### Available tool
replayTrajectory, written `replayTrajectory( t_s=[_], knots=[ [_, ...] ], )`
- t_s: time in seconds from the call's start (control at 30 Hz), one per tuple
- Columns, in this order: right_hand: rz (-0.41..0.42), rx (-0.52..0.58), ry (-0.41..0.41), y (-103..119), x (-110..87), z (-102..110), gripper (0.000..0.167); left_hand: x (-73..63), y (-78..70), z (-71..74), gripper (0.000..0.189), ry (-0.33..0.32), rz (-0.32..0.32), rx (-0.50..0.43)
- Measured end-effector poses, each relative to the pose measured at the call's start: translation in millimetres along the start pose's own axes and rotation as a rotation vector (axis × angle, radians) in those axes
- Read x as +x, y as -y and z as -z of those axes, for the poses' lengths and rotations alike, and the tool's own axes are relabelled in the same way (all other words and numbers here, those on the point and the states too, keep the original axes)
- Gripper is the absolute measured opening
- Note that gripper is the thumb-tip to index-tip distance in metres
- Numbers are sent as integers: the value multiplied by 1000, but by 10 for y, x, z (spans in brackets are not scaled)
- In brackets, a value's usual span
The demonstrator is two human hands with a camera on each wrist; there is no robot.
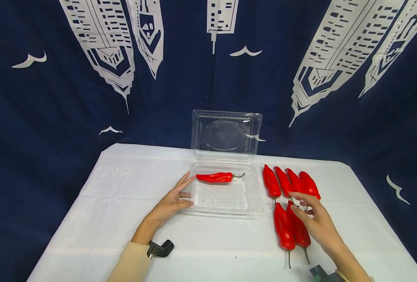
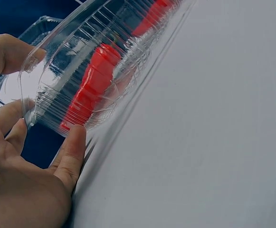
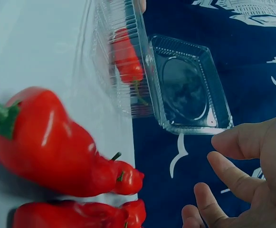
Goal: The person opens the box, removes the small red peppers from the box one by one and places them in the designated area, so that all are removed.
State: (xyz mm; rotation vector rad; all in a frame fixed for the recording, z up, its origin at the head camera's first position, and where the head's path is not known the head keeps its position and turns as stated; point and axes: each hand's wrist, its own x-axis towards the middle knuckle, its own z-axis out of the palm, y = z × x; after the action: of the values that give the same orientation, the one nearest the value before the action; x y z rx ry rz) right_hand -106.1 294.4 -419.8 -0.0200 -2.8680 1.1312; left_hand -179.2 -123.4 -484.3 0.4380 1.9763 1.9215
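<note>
A clear plastic clamshell container point(image 1: 226, 201) lies with its lid point(image 1: 226, 135) raised at the back. Inside, near the hinge side, is one red pepper point(image 1: 215, 178) with its stem to the right. My left hand point(image 1: 173, 201) touches the container's left side, fingers spread along the rim. To the right, my right hand point(image 1: 316, 219) hovers over several red peppers point(image 1: 284, 229), its fingers apart and nothing between them. Close below it in the right wrist view is a large red pepper point(image 3: 52, 147). Part of the pepper rows is hidden under the right hand.
A white cloth point(image 1: 124, 219) covers the table. Behind it hangs a dark blue curtain point(image 1: 180, 94) with white building and bird prints. Peppers lie in two rows right of the container, the back row point(image 1: 272, 182) level with it. A black wrist device point(image 1: 160, 248) sits on the left wrist.
</note>
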Motion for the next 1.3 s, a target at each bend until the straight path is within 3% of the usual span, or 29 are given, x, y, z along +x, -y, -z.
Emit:
replayTrajectory(
  t_s=[0.57, 1.3],
  knots=[
    [180, 25, -13, 308, 182, -37, 44, -26, -5, -5, 85, -7, 2, -6],
    [215, 188, 108, 653, 463, -322, 36, -9, -28, 4, 85, 0, 12, 1]
  ],
)
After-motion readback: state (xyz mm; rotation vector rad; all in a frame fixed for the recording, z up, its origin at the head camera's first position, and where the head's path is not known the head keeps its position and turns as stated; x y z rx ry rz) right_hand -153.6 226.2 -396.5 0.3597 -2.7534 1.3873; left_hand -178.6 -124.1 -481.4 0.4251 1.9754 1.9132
